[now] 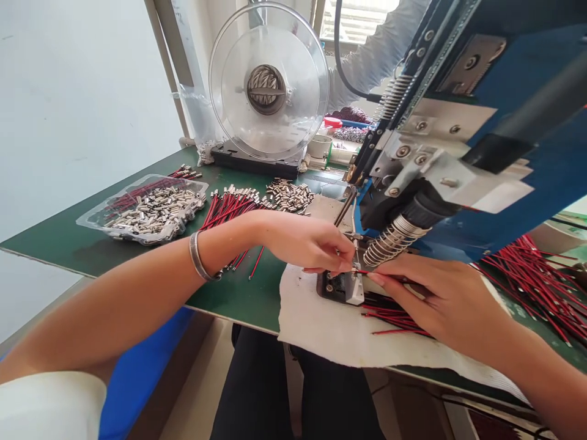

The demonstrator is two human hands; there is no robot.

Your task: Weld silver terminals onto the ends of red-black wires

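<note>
My left hand [316, 243] reaches in from the left, its fingers pinched at the small metal fixture [354, 287] under the soldering machine [413, 159]. Whatever lies between those fingertips is hidden or too small to name. From the right, my right hand [426, 290] pinches a thin red and black wire [363, 272], whose end points at the fixture. A coiled spring around the soldering iron [394, 238] slants down just above both hands. Below my right hand, several red and black wires [389, 318] lie on a white cloth [321, 327].
A clear plastic tray [92, 215] of small metal parts stands at the left. Near it lie wires with metal ends [233, 201] and a pile of loose metal parts [288, 195]. A round clear fan shield [229, 110] stands behind. More red wires [536, 281] lie at the right.
</note>
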